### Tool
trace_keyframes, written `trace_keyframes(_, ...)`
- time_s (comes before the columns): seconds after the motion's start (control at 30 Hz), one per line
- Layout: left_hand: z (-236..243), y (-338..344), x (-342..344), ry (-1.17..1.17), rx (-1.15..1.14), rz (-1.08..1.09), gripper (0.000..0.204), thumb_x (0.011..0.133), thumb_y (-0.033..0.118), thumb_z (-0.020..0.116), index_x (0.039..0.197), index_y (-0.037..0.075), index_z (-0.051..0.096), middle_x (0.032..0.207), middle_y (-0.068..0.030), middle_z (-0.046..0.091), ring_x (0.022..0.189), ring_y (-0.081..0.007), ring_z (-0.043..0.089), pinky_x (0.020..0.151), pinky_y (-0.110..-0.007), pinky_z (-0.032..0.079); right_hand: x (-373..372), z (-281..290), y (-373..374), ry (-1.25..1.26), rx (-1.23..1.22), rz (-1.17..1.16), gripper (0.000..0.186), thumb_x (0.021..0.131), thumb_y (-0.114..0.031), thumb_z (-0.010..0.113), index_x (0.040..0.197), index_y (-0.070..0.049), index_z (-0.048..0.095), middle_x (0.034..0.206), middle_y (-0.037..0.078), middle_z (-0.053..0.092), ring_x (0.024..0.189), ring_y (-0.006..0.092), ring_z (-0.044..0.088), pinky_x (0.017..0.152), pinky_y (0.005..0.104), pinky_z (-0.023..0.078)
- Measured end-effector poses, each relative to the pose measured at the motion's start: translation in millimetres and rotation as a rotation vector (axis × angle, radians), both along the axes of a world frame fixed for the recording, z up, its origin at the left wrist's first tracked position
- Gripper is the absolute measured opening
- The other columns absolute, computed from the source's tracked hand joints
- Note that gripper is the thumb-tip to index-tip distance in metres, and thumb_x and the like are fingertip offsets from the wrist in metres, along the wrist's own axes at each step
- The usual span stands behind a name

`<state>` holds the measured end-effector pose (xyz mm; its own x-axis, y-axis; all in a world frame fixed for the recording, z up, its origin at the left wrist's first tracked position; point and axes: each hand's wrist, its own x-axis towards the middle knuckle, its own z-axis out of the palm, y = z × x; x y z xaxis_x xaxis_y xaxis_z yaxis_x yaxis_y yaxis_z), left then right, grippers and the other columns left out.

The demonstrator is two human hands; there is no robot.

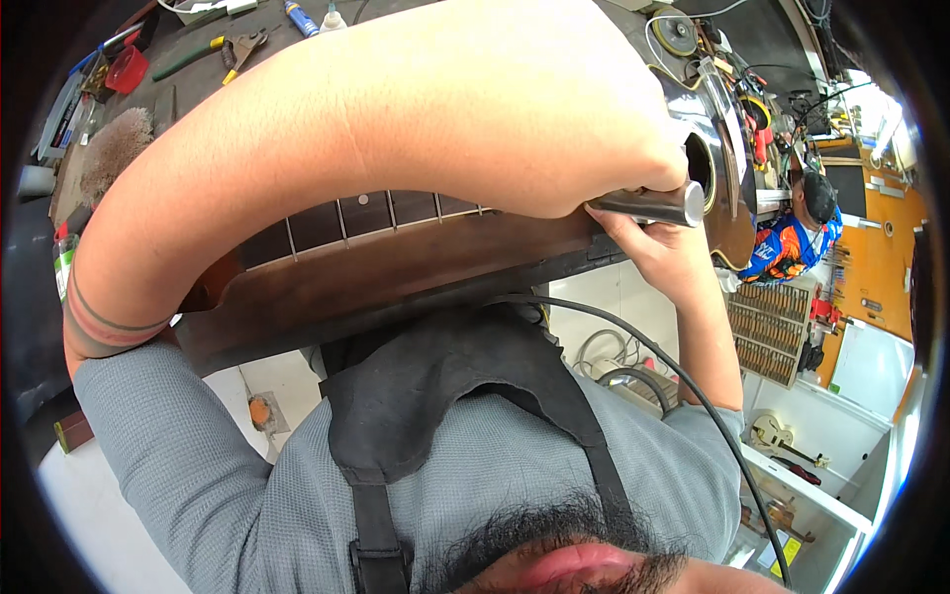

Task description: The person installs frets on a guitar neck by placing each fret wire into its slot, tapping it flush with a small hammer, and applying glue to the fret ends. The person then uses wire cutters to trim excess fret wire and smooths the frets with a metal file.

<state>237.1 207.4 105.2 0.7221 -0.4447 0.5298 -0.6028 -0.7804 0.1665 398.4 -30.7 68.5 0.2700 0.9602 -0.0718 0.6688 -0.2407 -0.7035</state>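
An acoustic-looking guitar lies across the bench in front of me, its dark fretboard [366, 220] with metal frets showing below my left arm. The dark glossy body [734, 223] with its round soundhole is at the right. My right hand [665, 252] is closed around a short polished metal cylinder [658, 206], thumb along its lower side, near where the fretboard meets the body. My left arm arches over the neck, and my left hand [638, 148] rests just above the cylinder. The left fingers are hidden, so I cannot tell what they touch.
A brush [117, 150], pliers [243, 51] and a red cup [126, 71] lie on the bench at the left. A black cable [673, 371] runs past my right forearm. Another person [797, 238] in a blue and orange shirt is at the right, near a slatted rack [767, 332].
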Motion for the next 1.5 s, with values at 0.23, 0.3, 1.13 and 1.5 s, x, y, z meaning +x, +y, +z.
trace_keyframes(0.23, 26.4, 5.8, -12.2, 0.093, -0.023, -0.063, 0.018, 0.090, 0.016, 0.071, 0.095, -0.002, 0.069, 0.080, -0.0212, 0.075, 0.074, -0.0369, 0.077, 0.065, -0.045, 0.062, 5.9, -2.2, -5.0, -0.079, -0.011, 0.043, 0.019, 0.095, -0.007, 0.080, 0.113, -0.004, 0.081, 0.107, 0.008, 0.079, 0.102, 0.0241, 0.075, 0.090, 0.0358, 0.058)
trace_keyframes(0.3, 16.6, 7.8, -12.7, 0.046, -0.016, -0.034, 0.017, 0.089, 0.014, 0.071, 0.095, -0.002, 0.069, 0.079, -0.0208, 0.075, 0.074, -0.0362, 0.077, 0.065, -0.044, 0.062, 1.3, 1.1, 9.1, -0.109, 0.137, 0.126, 0.021, 0.092, -0.004, 0.081, 0.113, -0.002, 0.080, 0.107, 0.010, 0.079, 0.103, 0.0230, 0.075, 0.088, 0.0348, 0.059)
trace_keyframes(1.13, 16.4, 20.5, -18.5, 0.139, 0.000, 0.254, 0.047, 0.088, 0.007, 0.075, 0.131, -0.001, 0.058, 0.074, -0.0181, 0.073, 0.068, -0.0345, 0.075, 0.057, -0.043, 0.056, -0.3, 15.1, 25.6, -0.532, -0.053, 0.241, 0.037, 0.098, -0.029, 0.074, 0.118, -0.001, 0.065, 0.109, 0.018, 0.062, 0.108, 0.0391, 0.063, 0.092, 0.0486, 0.052)
trace_keyframes(1.5, -19.2, 23.3, 13.7, -0.082, -0.009, 0.035, 0.044, 0.088, 0.007, 0.075, 0.129, -0.001, 0.060, 0.073, -0.0177, 0.073, 0.064, -0.0320, 0.076, 0.056, -0.043, 0.057, -0.1, 21.5, 39.9, -0.737, -0.304, 0.350, 0.047, 0.107, -0.044, 0.069, 0.119, 0.001, 0.070, 0.105, 0.026, 0.073, 0.105, 0.0487, 0.069, 0.094, 0.0519, 0.053)
